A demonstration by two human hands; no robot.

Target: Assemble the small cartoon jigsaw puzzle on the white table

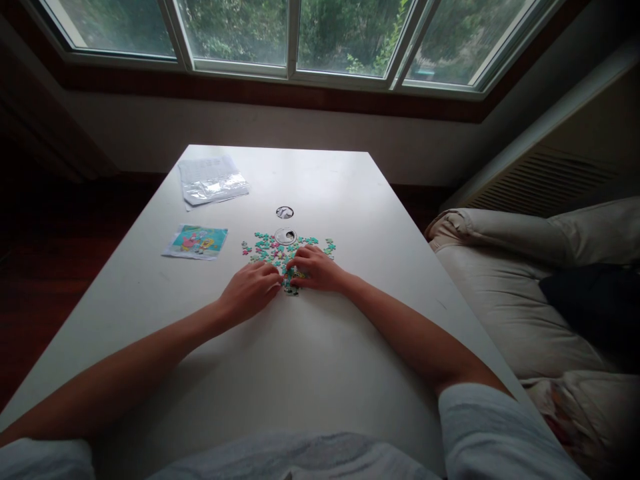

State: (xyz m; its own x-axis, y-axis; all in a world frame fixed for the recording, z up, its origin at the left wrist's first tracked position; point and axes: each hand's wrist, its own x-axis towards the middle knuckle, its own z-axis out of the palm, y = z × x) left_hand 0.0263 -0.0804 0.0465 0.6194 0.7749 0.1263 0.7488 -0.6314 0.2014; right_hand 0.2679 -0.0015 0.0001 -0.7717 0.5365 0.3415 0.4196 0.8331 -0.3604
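Note:
Many small jigsaw pieces (265, 248), mostly turquoise with some pink and yellow, lie scattered on the white table (300, 373). At their near edge a small cluster of pieces (291, 291) sits between my two hands. My left hand (254, 288) comes in from the left, fingers bent and closed at the cluster's left side. Reaching from the right, my right hand (320, 268) has its fingers curled over the same pieces, thumb low and index finger above. My fingers partly hide the pieces they grip.
A round silvery item (285, 236) lies among the far pieces, with a shiny disc (285, 212) behind it. On the left are a colourful cartoon picture sheet (197, 242) and a clear plastic bag with papers (213, 180). A light sofa (480, 293) stands right of the table.

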